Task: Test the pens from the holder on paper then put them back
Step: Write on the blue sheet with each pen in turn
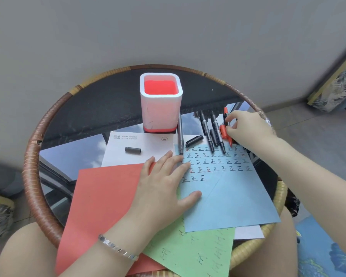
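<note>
I see a table (31,156) with a glossy, mirror-like glass top and a wound rattan rim. The holder (160,110) and the red pen (225,112) look like smooth plastic. The blue paper (228,192) and red paper (104,200) are matt, and the bracelet (118,249) is faceted shiny metal.

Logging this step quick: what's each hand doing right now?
Left hand: open, flat on the blue paper.
Right hand: fingers pinching the red pen.

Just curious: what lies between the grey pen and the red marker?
Head view: a loose black cap and two black markers lie between the grey pen and the red marker.
</note>
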A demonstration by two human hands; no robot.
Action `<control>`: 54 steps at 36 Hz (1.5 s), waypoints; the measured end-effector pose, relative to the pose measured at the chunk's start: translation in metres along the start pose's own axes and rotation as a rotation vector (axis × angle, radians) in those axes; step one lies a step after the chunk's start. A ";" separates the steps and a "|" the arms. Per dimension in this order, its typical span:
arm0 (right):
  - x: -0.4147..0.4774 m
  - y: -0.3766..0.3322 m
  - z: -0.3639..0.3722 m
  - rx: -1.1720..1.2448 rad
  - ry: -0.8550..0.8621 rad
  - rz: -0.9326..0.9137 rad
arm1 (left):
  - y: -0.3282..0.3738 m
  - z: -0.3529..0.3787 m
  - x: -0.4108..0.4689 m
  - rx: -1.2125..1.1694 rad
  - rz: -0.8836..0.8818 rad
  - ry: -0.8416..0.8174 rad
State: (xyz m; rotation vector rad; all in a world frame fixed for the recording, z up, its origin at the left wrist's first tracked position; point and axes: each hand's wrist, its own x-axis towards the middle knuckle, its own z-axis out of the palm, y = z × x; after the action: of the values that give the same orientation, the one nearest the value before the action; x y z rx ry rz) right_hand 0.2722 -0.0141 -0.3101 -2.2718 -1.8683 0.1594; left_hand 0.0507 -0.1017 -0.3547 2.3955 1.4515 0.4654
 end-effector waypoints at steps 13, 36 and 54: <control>-0.020 -0.002 -0.010 0.474 -0.044 0.219 | 0.000 0.000 -0.001 0.009 0.014 -0.002; -0.025 -0.084 0.007 -0.015 -0.186 0.025 | -0.001 0.007 0.000 -0.022 0.011 0.061; -0.030 -0.084 -0.001 0.209 -0.374 0.158 | -0.001 0.007 -0.001 0.065 0.039 0.009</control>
State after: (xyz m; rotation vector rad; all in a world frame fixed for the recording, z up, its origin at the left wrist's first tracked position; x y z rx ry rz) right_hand 0.1860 -0.0282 -0.2925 -2.3614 -1.7242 0.8137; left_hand 0.0522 -0.1028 -0.3621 2.4791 1.4475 0.4460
